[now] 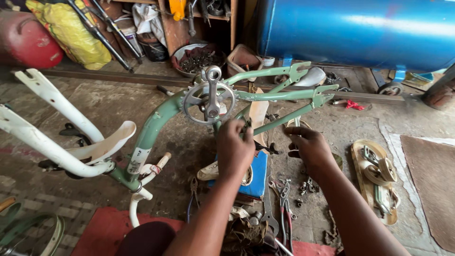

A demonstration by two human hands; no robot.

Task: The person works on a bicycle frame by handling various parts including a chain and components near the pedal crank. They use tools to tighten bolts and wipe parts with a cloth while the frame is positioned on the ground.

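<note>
1 white rectangular label (pixel 136 161) with dark print on green frame tube (pixel 150 130)

Bicycle frame (pixel 156 121) pale green; fork (pixel 52 142) and mudguard (pixel 106 142) white. Chainring (pixel 208 102) and crank (pixel 212 92) bare silver metal. Tank (pixel 355 28) bright blue. Sack (pixel 71 31) yellow, drum (pixel 26 40) red. Cushion (pixel 258 175) blue. Mat (pixel 109 230) red. Floor (pixel 113 102) grey-brown, stained. Pliers (pixel 286 208) with red handles.
</note>
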